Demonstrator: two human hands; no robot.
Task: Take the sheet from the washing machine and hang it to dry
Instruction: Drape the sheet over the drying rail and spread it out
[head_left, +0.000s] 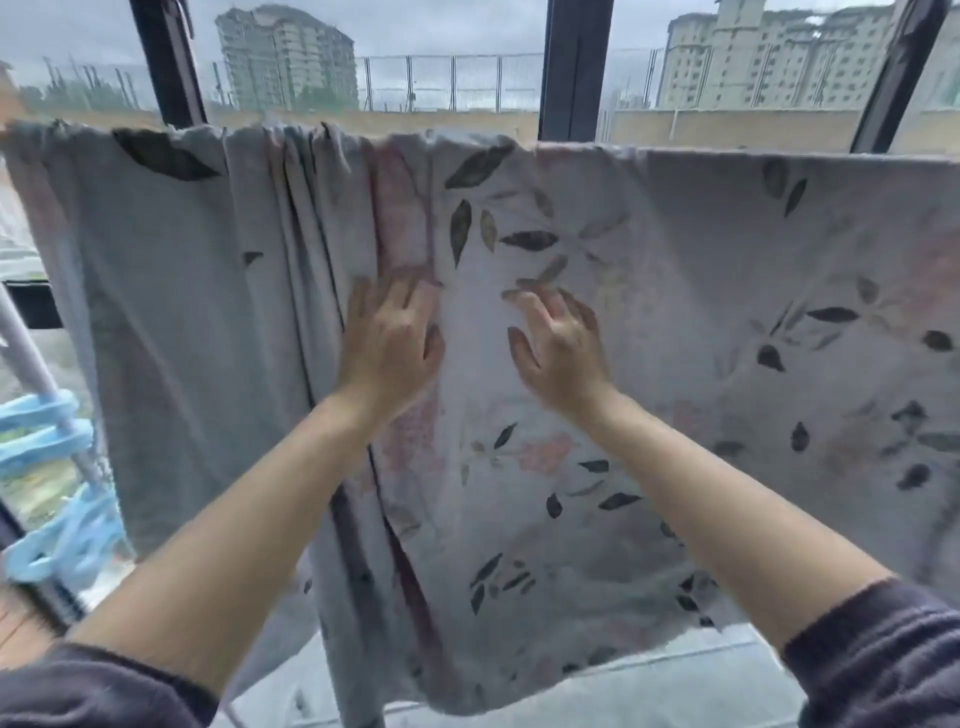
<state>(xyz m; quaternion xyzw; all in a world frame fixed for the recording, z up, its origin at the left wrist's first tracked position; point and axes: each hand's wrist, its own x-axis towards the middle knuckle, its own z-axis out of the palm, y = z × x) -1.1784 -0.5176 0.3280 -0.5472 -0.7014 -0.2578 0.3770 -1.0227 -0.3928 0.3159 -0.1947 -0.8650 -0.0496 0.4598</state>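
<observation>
Two bare forearms in pushed-up dark sleeves (878, 654) reach forward, the left hand (389, 348) laid flat with straight fingers on the sheet (675, 291) and the right hand (558, 348) just beside it, fingers spread and lightly bent against the cloth. The pale leaf-printed sheet hangs draped over a line hidden under its top edge, bunched in folds on the left, with blue clothes pegs (41, 441) on a pole at the far left. Beyond it stand dark window frames (574, 67) and apartment blocks (285, 57).
</observation>
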